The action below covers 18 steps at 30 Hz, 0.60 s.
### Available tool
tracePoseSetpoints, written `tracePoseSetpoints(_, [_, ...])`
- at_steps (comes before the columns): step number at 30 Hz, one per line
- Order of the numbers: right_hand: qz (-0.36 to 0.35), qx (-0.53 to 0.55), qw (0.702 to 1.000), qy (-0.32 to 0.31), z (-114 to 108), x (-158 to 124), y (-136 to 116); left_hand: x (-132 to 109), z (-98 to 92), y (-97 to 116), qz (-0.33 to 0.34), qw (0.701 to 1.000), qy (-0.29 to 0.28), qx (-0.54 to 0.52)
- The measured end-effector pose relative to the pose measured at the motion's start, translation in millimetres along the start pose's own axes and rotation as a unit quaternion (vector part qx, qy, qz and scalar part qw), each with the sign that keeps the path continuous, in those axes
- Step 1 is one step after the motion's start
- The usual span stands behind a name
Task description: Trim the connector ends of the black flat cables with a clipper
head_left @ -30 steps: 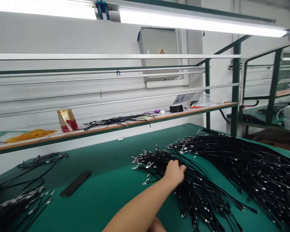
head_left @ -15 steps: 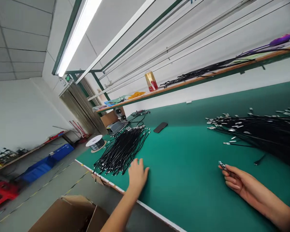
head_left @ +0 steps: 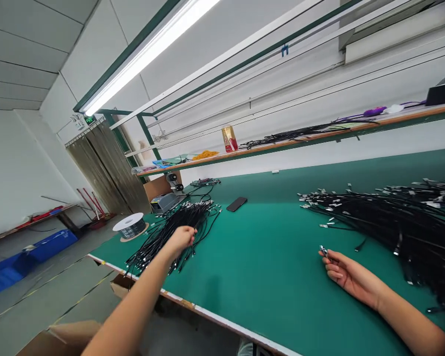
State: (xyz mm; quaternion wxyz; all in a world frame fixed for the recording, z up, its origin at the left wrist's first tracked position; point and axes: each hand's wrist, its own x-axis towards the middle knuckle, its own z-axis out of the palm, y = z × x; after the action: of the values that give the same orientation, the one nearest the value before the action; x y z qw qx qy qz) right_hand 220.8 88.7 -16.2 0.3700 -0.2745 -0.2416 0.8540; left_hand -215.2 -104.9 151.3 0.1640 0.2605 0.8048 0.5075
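My left hand (head_left: 183,238) is over the right side of a pile of black cables (head_left: 163,235) on the green bench. Its fingers are curled together, and whatever they hold, if anything, is hidden. Farther right, my right hand (head_left: 343,274) is raised palm up above the bench, pinching a small shiny metal tool (head_left: 323,250) between thumb and fingers. Beyond that hand lies a larger heap of black cables (head_left: 385,217) with silver and pale connector ends. One short loose cable end (head_left: 360,245) sits near it.
A dark phone (head_left: 237,203) lies behind the middle of the green bench top (head_left: 259,267). At left stand a cable spool (head_left: 130,226) and a grey machine (head_left: 165,202). A shelf (head_left: 282,143) carrying a gold-red can (head_left: 229,139) spans the back. Below the front edge is a cardboard box (head_left: 59,338).
My left hand has moved left and up from the bench top to the cable pile, its spread fingers now curled. The right hand keeps its pinch on the metal tool. The view has shifted right.
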Motion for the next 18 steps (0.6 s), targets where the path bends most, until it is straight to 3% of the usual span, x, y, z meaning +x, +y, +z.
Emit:
tracePoseSetpoints(5, [0.002,0.006,1.0,-0.015,0,0,-1,28,-40.7,102,0.041,0.988,0.018,-0.147])
tracePoseSetpoints(8, [0.003,0.004,1.0,-0.022,-1,0,-1,35,-48.9,151,0.078,0.971,0.017,-0.226])
tracePoseSetpoints(14, [0.01,-0.003,0.999,-0.036,-11,4,-1,34,-36.5,224,0.093,0.937,-0.046,-0.334])
tracePoseSetpoints(18, [0.019,-0.005,0.999,-0.041,-17,11,0,36,-16.3,268,0.092,0.911,-0.103,-0.389])
